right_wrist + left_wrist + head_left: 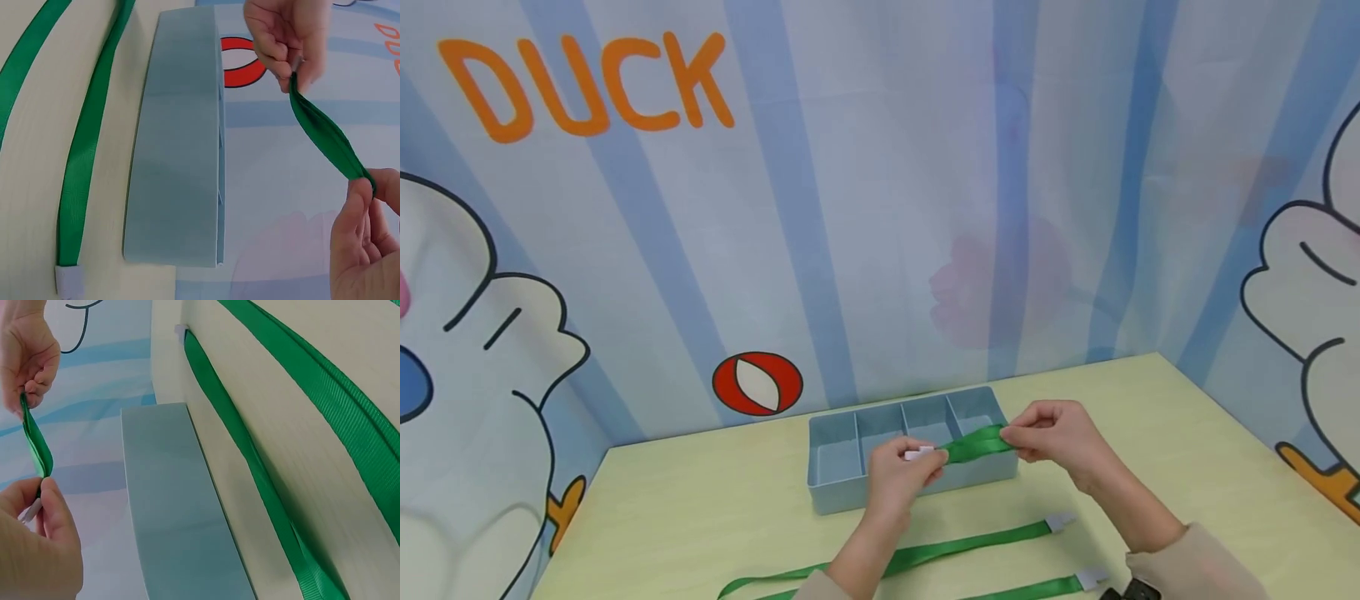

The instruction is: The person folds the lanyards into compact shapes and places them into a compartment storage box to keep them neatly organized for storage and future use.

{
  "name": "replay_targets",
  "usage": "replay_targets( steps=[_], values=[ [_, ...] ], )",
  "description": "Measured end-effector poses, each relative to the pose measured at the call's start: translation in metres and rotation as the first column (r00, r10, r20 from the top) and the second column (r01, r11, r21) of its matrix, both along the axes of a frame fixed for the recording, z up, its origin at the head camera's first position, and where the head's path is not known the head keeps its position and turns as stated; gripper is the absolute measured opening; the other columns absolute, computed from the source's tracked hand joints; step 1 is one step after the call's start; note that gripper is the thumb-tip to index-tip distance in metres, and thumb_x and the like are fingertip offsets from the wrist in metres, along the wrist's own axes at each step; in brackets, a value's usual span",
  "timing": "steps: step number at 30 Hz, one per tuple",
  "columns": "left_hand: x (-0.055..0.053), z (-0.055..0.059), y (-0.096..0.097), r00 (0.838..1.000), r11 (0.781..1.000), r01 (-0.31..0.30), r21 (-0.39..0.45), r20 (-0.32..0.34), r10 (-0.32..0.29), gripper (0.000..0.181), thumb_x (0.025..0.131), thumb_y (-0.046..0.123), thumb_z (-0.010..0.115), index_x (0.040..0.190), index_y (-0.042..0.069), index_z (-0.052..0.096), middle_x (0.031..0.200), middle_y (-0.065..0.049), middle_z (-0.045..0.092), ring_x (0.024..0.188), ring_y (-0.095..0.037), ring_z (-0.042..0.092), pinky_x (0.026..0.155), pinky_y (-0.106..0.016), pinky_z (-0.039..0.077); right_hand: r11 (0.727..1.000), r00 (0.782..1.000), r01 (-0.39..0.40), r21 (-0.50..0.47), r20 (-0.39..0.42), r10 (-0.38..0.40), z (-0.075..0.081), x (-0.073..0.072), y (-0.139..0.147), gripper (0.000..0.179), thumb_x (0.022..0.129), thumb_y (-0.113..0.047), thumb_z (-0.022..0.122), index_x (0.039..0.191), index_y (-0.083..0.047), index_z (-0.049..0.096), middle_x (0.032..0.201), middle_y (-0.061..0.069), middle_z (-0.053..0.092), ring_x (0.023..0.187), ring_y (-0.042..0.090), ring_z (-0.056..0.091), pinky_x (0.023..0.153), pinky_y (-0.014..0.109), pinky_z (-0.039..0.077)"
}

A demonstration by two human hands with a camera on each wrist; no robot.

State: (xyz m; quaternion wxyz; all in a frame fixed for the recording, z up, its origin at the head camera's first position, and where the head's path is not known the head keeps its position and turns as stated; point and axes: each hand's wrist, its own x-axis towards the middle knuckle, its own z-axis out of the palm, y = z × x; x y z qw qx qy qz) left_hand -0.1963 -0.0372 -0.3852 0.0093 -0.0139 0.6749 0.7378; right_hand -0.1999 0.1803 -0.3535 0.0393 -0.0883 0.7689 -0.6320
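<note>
A green lanyard (976,446), folded into a short bundle, stretches between my two hands above the front of a blue-grey divided box (838,497). My left hand (901,477) pinches the end with the white clip (919,453). At the other end, my right hand (1060,439) grips the folded strap between thumb and fingers. In the right wrist view the held lanyard (325,134) sags slightly and shows its layered folds. The left wrist view also has both hands pinching this lanyard (37,445), clear of the box wall.
Two more green lanyards lie stretched out on the pale yellow table (700,500) in front of the box: a nearer one (1037,588) and a farther one (970,546), white clips to the right. A printed cloth backdrop (880,208) rises behind the table.
</note>
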Motion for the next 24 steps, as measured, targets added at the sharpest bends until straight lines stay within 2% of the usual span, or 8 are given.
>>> replay_targets(
  steps=[3, 6, 9, 14, 17, 19, 24],
  values=[
    [0.000, 0.001, 0.003, 1.000, 0.999, -0.030, -0.024, -0.004, 0.030, 0.011, 0.071, 0.000, 0.069, 0.080, -0.007, 0.065, 0.087, -0.013, 0.060, 0.066, -0.018, 0.062, 0.064, -0.031, 0.055, 0.993, 0.994, 0.064, 0.100, -0.100, -0.054, 0.001, 0.003, -0.009, 0.008, 0.081, -0.004, 0.068, 0.077, 0.001, 0.063, 0.064, 0.004, 0.060, 0.054, 0.016, 0.055, 0.057, 0.031, 0.051],
    [0.000, 0.002, 0.006, 0.999, 0.998, -0.054, -0.039, -0.007, 0.054, 0.008, 0.069, -0.001, 0.066, 0.075, -0.004, 0.064, 0.083, -0.011, 0.060, 0.064, -0.019, 0.059, 0.061, -0.030, 0.054, 0.971, 0.972, 0.129, 0.203, -0.221, -0.083, 0.001, 0.005, -0.018, 0.009, 0.078, 0.001, 0.066, 0.073, -0.002, 0.060, 0.062, 0.005, 0.059, 0.053, 0.017, 0.053, 0.053, 0.030, 0.047],
    [0.001, 0.003, 0.007, 0.997, 0.996, -0.071, -0.058, -0.027, 0.069, 0.004, 0.068, -0.002, 0.064, 0.071, -0.002, 0.062, 0.080, -0.010, 0.060, 0.064, -0.019, 0.057, 0.059, -0.030, 0.052, 0.933, 0.938, 0.203, 0.299, -0.333, -0.097, 0.002, 0.008, -0.025, 0.014, 0.075, 0.003, 0.066, 0.069, -0.008, 0.060, 0.061, 0.000, 0.059, 0.053, 0.014, 0.053, 0.053, 0.028, 0.045],
    [0.002, 0.003, 0.011, 0.990, 0.984, -0.111, -0.136, -0.103, 0.098, 0.008, 0.065, -0.003, 0.064, 0.066, 0.003, 0.061, 0.074, -0.007, 0.058, 0.062, -0.017, 0.053, 0.052, -0.028, 0.047, 0.853, 0.861, 0.308, 0.422, -0.506, -0.060, 0.003, 0.013, -0.035, 0.022, 0.071, 0.004, 0.068, 0.064, -0.015, 0.058, 0.056, -0.009, 0.053, 0.048, 0.005, 0.046, 0.049, 0.024, 0.041],
    [0.002, 0.002, 0.013, 0.978, 0.971, -0.138, -0.196, -0.184, 0.102, 0.011, 0.066, -0.003, 0.065, 0.065, 0.007, 0.061, 0.069, -0.003, 0.057, 0.059, -0.014, 0.051, 0.050, -0.026, 0.044, 0.812, 0.819, 0.358, 0.462, -0.573, -0.036, 0.003, 0.015, -0.040, 0.024, 0.069, 0.004, 0.069, 0.063, -0.016, 0.057, 0.054, -0.011, 0.049, 0.046, 0.003, 0.041, 0.045, 0.021, 0.037],
    [0.002, 0.003, 0.014, 0.966, 0.964, -0.149, -0.220, -0.239, 0.095, 0.011, 0.066, -0.003, 0.065, 0.064, 0.007, 0.062, 0.064, 0.000, 0.056, 0.056, -0.012, 0.049, 0.049, -0.025, 0.042, 0.788, 0.800, 0.379, 0.484, -0.599, -0.017, 0.004, 0.016, -0.043, 0.025, 0.069, 0.004, 0.070, 0.063, -0.016, 0.056, 0.053, -0.011, 0.046, 0.046, 0.003, 0.038, 0.043, 0.021, 0.034],
    [0.003, 0.004, 0.015, 0.934, 0.952, -0.173, -0.252, -0.349, 0.077, 0.009, 0.070, -0.001, 0.067, 0.068, 0.007, 0.065, 0.064, 0.002, 0.058, 0.053, -0.008, 0.049, 0.048, -0.023, 0.042, 0.742, 0.775, 0.397, 0.540, -0.630, 0.043, 0.003, 0.016, -0.046, 0.027, 0.071, 0.003, 0.070, 0.063, -0.018, 0.055, 0.053, -0.011, 0.041, 0.046, 0.003, 0.033, 0.043, 0.020, 0.029]
  ],
)
